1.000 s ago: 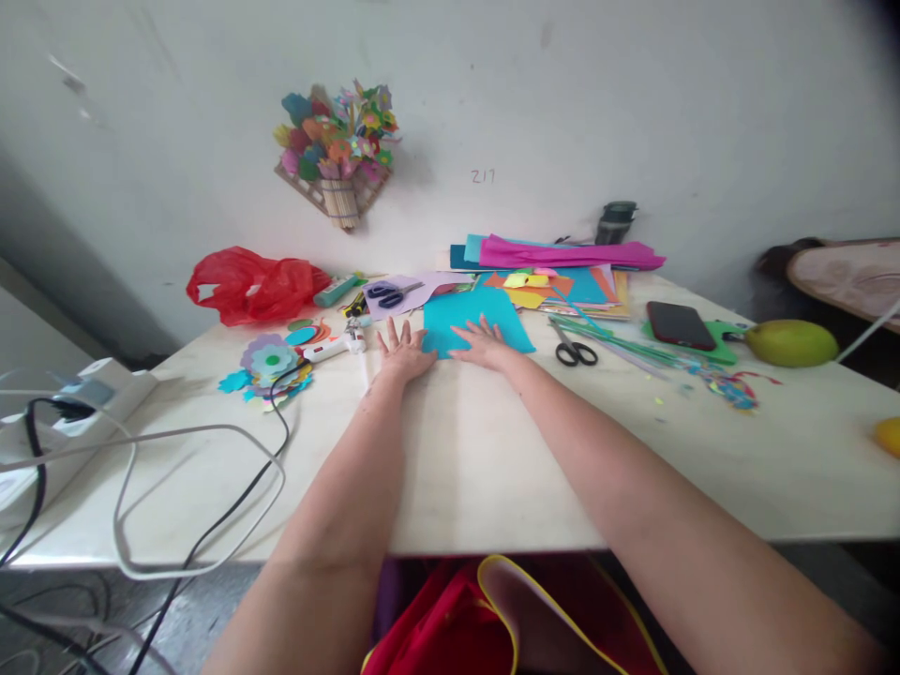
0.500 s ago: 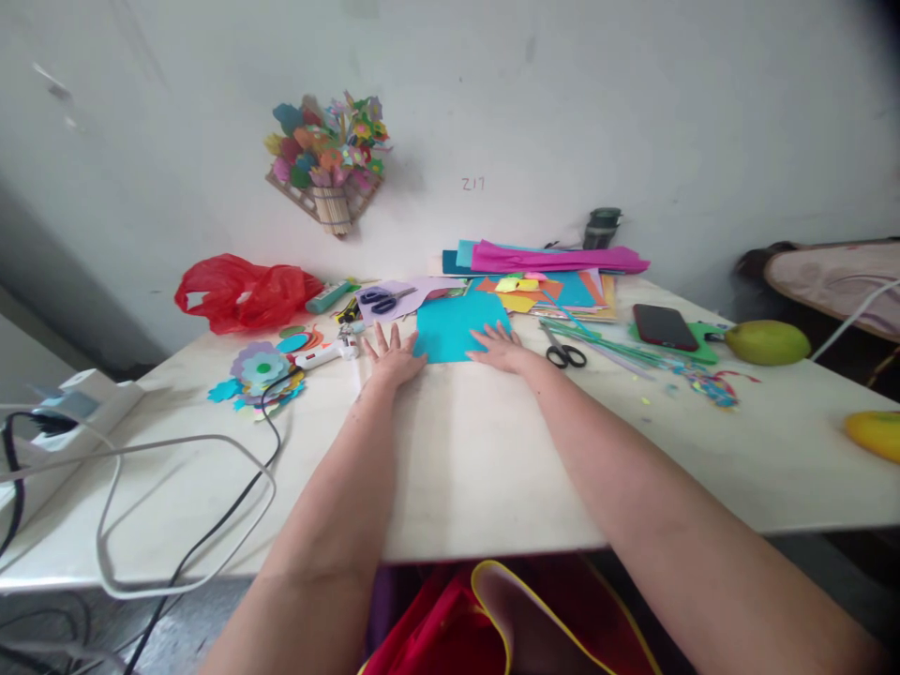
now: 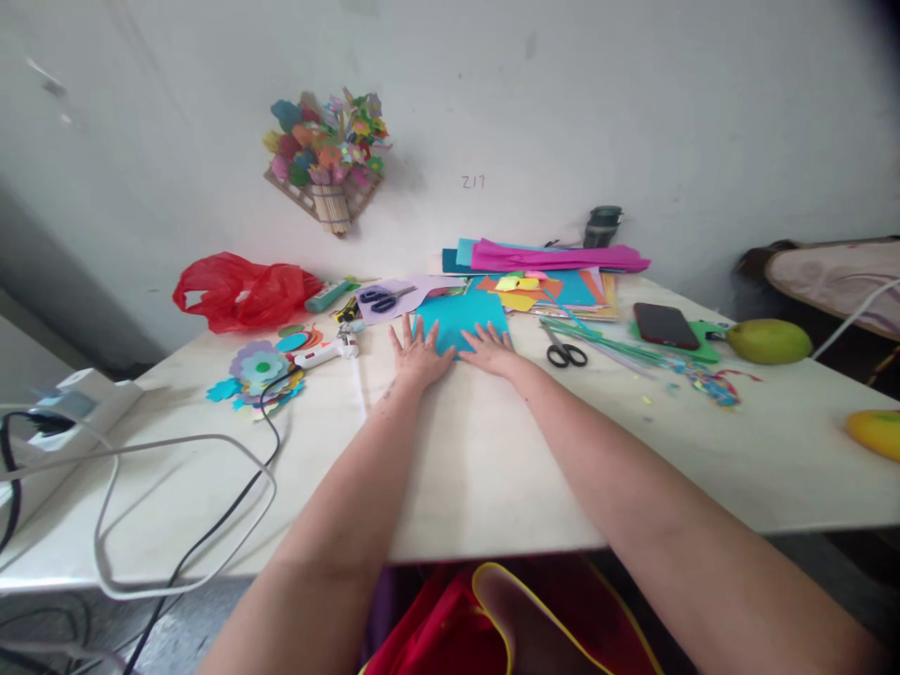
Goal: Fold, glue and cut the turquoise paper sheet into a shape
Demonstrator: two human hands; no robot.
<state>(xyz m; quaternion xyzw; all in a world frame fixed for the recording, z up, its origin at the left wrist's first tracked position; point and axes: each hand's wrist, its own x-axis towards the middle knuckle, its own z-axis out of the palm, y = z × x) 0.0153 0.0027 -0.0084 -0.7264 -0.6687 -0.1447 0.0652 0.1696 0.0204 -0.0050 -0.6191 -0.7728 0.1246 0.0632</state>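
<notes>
A blue sheet of paper lies flat on the table in front of me. My left hand rests on its lower left part, fingers spread. Across the lower right part lies my right hand, its fingers also stretched out. Neither hand holds anything. To the left of my left hand is a white hot glue gun with a black cord. Black-handled scissors lie just right of my right hand. Behind the sheet, dark blue-handled scissors sit on lilac paper.
Stacked paper flowers and a red plastic bag are at left, near a power strip and loose cables. Coloured paper lies at the back. Green stems, a phone and a green mango are at right.
My left hand has slid right across the blue paper, closer to my right hand. My right hand has shifted slightly left. The paper stays nearly in place.
</notes>
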